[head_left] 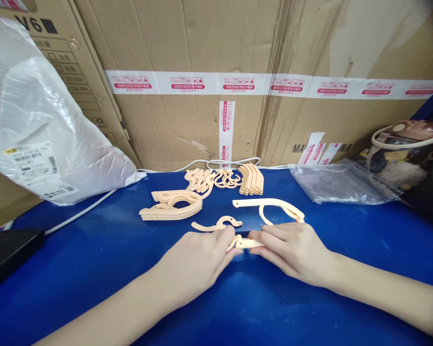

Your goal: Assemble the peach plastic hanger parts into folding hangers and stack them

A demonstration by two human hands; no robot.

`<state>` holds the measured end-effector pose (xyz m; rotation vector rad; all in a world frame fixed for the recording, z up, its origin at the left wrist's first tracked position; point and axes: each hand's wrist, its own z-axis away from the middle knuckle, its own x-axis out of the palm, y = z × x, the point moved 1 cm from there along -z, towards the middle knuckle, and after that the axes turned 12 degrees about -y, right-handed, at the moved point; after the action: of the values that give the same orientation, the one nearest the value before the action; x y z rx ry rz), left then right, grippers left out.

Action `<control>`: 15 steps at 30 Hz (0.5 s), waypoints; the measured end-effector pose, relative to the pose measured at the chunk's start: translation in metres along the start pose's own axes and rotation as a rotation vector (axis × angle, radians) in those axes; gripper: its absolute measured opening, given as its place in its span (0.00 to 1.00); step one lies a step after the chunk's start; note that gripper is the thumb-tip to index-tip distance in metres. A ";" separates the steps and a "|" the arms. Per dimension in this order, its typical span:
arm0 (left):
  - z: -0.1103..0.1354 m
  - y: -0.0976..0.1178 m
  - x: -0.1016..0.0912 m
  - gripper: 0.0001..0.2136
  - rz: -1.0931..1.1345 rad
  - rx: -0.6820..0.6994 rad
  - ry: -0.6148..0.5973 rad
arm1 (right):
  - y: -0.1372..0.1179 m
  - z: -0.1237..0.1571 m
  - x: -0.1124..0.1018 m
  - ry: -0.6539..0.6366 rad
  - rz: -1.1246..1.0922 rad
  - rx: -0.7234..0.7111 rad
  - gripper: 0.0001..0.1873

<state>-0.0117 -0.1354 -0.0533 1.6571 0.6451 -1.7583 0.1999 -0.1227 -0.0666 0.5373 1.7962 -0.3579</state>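
Observation:
Over the blue tabletop, my left hand (198, 257) and my right hand (296, 250) meet closely. Both pinch a cream plastic folding hanger (250, 243), whose jointed part shows between the fingertips. A long curved hanger arm (263, 202) and a thin curved piece beside it rise behind my right hand; their lower ends are hidden. Just beyond my left fingers is a wavy hook-shaped piece (220, 222); whether it is touched I cannot tell. Farther left lies a stack of folded hangers (176, 211).
At the back sit piled cream pieces (199, 180), loose hooks (228, 179) and a row of curved arms (251, 179). Cardboard boxes (187, 38) stand behind. A white plastic package (46, 125) and a black device (12, 252) are left; a clear bag (339, 182) is right.

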 end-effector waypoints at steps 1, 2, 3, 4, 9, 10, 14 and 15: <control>0.000 -0.001 0.001 0.07 -0.042 0.009 0.008 | 0.000 0.000 0.000 -0.009 -0.019 0.005 0.18; 0.000 -0.001 0.003 0.07 -0.079 0.025 0.023 | 0.000 -0.001 0.000 -0.019 -0.039 0.009 0.17; 0.000 -0.002 0.004 0.07 -0.113 0.044 0.041 | 0.000 -0.001 -0.001 -0.029 -0.057 0.013 0.17; 0.000 -0.002 0.005 0.08 -0.150 0.064 0.063 | 0.000 -0.001 -0.001 -0.041 -0.075 0.018 0.17; 0.001 -0.002 0.007 0.10 -0.377 0.118 0.151 | 0.000 -0.002 -0.004 -0.101 -0.170 0.038 0.17; 0.001 -0.001 0.006 0.11 -0.403 0.124 0.169 | 0.000 -0.002 -0.005 -0.106 -0.184 0.038 0.17; 0.001 0.001 0.003 0.13 -0.394 0.130 0.247 | 0.000 -0.002 -0.007 -0.108 -0.196 0.038 0.17; 0.001 0.001 0.003 0.13 -0.358 0.130 0.252 | 0.000 -0.002 -0.007 -0.106 -0.192 0.032 0.17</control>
<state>-0.0123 -0.1371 -0.0559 1.9698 1.0137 -1.8822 0.2001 -0.1236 -0.0591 0.3618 1.7456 -0.5384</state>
